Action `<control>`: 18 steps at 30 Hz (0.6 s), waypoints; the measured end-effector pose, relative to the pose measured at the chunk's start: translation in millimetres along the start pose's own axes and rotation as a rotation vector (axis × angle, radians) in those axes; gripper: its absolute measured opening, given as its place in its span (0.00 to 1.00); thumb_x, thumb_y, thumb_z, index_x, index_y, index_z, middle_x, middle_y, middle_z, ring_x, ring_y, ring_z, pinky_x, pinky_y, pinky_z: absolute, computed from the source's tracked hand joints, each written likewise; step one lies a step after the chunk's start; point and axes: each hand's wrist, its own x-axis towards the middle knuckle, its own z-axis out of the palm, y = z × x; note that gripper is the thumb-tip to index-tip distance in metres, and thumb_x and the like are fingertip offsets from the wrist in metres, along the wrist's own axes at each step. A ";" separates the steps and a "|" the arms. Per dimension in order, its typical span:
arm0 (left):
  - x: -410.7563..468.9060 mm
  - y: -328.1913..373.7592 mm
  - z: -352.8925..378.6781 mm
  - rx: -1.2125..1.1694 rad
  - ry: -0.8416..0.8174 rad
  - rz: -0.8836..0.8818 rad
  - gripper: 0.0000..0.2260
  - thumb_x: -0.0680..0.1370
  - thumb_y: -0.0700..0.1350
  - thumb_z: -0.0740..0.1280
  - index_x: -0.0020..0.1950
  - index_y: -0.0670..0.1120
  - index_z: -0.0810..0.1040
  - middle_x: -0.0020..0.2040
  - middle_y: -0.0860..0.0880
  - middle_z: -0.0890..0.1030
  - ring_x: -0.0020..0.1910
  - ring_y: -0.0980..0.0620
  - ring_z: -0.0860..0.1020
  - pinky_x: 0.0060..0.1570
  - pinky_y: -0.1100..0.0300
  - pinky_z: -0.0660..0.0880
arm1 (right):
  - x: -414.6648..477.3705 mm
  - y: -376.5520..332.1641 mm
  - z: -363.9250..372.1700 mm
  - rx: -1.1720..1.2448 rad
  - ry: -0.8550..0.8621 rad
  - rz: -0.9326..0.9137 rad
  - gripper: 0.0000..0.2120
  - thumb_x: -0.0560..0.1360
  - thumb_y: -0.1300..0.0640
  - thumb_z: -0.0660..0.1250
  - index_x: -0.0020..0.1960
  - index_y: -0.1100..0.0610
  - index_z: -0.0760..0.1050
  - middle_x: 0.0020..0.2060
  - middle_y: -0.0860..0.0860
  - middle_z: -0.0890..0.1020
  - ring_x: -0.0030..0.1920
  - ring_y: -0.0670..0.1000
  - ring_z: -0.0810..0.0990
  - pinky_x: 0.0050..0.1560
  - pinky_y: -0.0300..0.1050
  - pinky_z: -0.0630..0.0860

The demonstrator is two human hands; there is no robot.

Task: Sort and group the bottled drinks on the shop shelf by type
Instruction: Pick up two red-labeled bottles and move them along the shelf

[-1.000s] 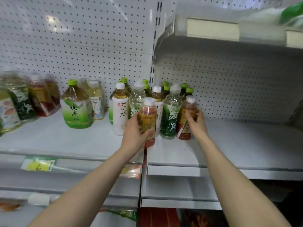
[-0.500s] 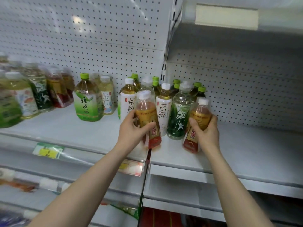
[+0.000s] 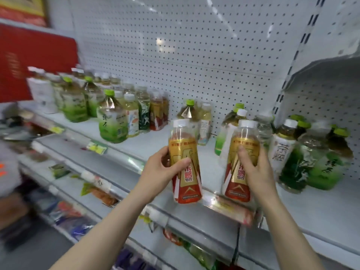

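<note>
Off the shelf (image 3: 321, 217) now: both bottles (image 3: 186, 162).

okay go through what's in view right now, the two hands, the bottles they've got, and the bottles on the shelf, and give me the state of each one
left hand: closed around a bottle
right hand: closed around a bottle
left gold-and-red bottle: capped, held near upright, off the shelf
right gold-and-red bottle: capped, held tilted slightly
shelf bottles on the left: standing upright, capped
shelf bottles on the right: standing upright, capped
shelf: partly bare between the groups

Gold-and-red bottles (image 3: 185, 164), green-capped teas (image 3: 112, 117)
</note>
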 end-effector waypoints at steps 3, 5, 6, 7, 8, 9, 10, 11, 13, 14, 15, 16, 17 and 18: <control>-10.4 -4.7 -64.1 0.004 0.067 -0.013 0.26 0.67 0.61 0.74 0.60 0.51 0.78 0.52 0.52 0.86 0.51 0.52 0.84 0.52 0.53 0.81 | -4.4 -7.8 63.1 0.053 -0.051 0.019 0.25 0.71 0.31 0.64 0.63 0.43 0.71 0.53 0.48 0.83 0.52 0.50 0.84 0.51 0.49 0.80; -16.0 -6.5 -105.5 -0.008 0.110 -0.021 0.24 0.68 0.58 0.76 0.60 0.51 0.78 0.52 0.51 0.86 0.51 0.52 0.84 0.52 0.54 0.81 | -8.6 -15.4 105.1 0.098 -0.096 0.036 0.27 0.70 0.28 0.65 0.62 0.41 0.71 0.52 0.48 0.83 0.51 0.51 0.84 0.53 0.54 0.81; -18.4 -7.3 -126.0 -0.011 0.132 -0.026 0.22 0.70 0.56 0.77 0.60 0.50 0.78 0.51 0.51 0.86 0.51 0.52 0.84 0.52 0.55 0.81 | -10.9 -19.6 126.2 0.114 -0.121 0.038 0.29 0.68 0.28 0.66 0.63 0.42 0.71 0.53 0.48 0.83 0.51 0.51 0.85 0.54 0.57 0.81; -20.5 -9.1 -146.7 -0.016 0.152 -0.037 0.22 0.70 0.54 0.77 0.60 0.49 0.78 0.51 0.51 0.86 0.51 0.51 0.84 0.51 0.55 0.82 | -13.0 -23.9 146.7 0.121 -0.141 0.035 0.31 0.67 0.28 0.66 0.64 0.43 0.71 0.53 0.48 0.83 0.51 0.51 0.85 0.54 0.58 0.81; -22.6 -10.9 -166.9 -0.019 0.167 -0.044 0.22 0.69 0.54 0.78 0.60 0.49 0.78 0.51 0.50 0.86 0.51 0.50 0.84 0.50 0.56 0.82 | -15.1 -28.5 166.7 0.130 -0.160 0.032 0.31 0.66 0.29 0.67 0.64 0.43 0.71 0.53 0.48 0.83 0.51 0.51 0.85 0.54 0.60 0.81; -24.0 -13.7 -187.1 -0.012 0.180 -0.044 0.24 0.68 0.55 0.78 0.60 0.49 0.79 0.50 0.50 0.86 0.51 0.50 0.84 0.50 0.56 0.81 | -17.1 -32.6 186.7 0.143 -0.175 0.033 0.30 0.66 0.29 0.67 0.64 0.42 0.71 0.53 0.49 0.83 0.51 0.52 0.85 0.54 0.60 0.81; -25.6 -16.1 -206.6 0.002 0.192 -0.045 0.27 0.65 0.58 0.78 0.60 0.49 0.79 0.51 0.51 0.86 0.51 0.51 0.84 0.50 0.56 0.81 | -19.4 -36.8 206.2 0.163 -0.189 0.041 0.29 0.67 0.30 0.68 0.63 0.42 0.71 0.53 0.50 0.83 0.50 0.53 0.85 0.53 0.61 0.81; -27.0 -18.6 -225.3 0.019 0.202 -0.049 0.28 0.63 0.60 0.76 0.60 0.50 0.79 0.51 0.52 0.86 0.51 0.52 0.84 0.51 0.55 0.80 | -21.8 -40.3 224.7 0.178 -0.204 0.047 0.27 0.68 0.32 0.69 0.62 0.42 0.71 0.53 0.50 0.83 0.50 0.52 0.85 0.53 0.61 0.82; -28.4 -24.2 -259.8 0.042 0.221 -0.052 0.30 0.61 0.61 0.75 0.60 0.50 0.79 0.50 0.53 0.86 0.50 0.53 0.84 0.51 0.56 0.80 | -27.9 -49.0 260.3 0.185 -0.226 0.044 0.19 0.73 0.38 0.70 0.59 0.42 0.72 0.52 0.49 0.83 0.49 0.51 0.86 0.54 0.59 0.82; -28.0 -26.8 -275.2 0.046 0.230 -0.054 0.30 0.61 0.61 0.75 0.59 0.50 0.79 0.50 0.52 0.86 0.50 0.53 0.84 0.50 0.56 0.80 | -30.7 -52.3 276.6 0.192 -0.233 0.047 0.16 0.75 0.41 0.70 0.59 0.43 0.72 0.51 0.49 0.84 0.48 0.50 0.86 0.53 0.59 0.82; -26.9 -29.7 -289.8 0.043 0.240 -0.060 0.30 0.61 0.61 0.75 0.59 0.49 0.79 0.50 0.52 0.86 0.50 0.52 0.84 0.50 0.55 0.81 | -33.3 -55.5 291.8 0.202 -0.240 0.051 0.14 0.75 0.43 0.70 0.59 0.44 0.72 0.50 0.49 0.84 0.47 0.50 0.86 0.53 0.59 0.82; -25.2 -32.0 -303.2 0.035 0.245 -0.063 0.31 0.61 0.61 0.75 0.59 0.49 0.79 0.50 0.51 0.86 0.50 0.52 0.84 0.50 0.54 0.81 | -35.1 -58.8 306.1 0.209 -0.249 0.055 0.15 0.76 0.44 0.69 0.59 0.46 0.72 0.50 0.50 0.84 0.47 0.50 0.86 0.52 0.59 0.82; -22.6 -34.6 -316.3 0.029 0.246 -0.064 0.30 0.61 0.61 0.75 0.60 0.49 0.79 0.50 0.51 0.86 0.50 0.51 0.84 0.51 0.54 0.81 | -35.8 -61.8 319.7 0.213 -0.259 0.059 0.16 0.76 0.44 0.69 0.61 0.47 0.71 0.50 0.50 0.84 0.47 0.51 0.86 0.52 0.60 0.82; -19.6 -36.2 -328.1 0.030 0.240 -0.065 0.30 0.62 0.61 0.75 0.60 0.49 0.79 0.50 0.51 0.86 0.50 0.51 0.84 0.51 0.54 0.81 | -35.6 -64.6 332.5 0.215 -0.266 0.063 0.17 0.76 0.44 0.69 0.62 0.47 0.71 0.50 0.51 0.84 0.47 0.52 0.86 0.51 0.61 0.82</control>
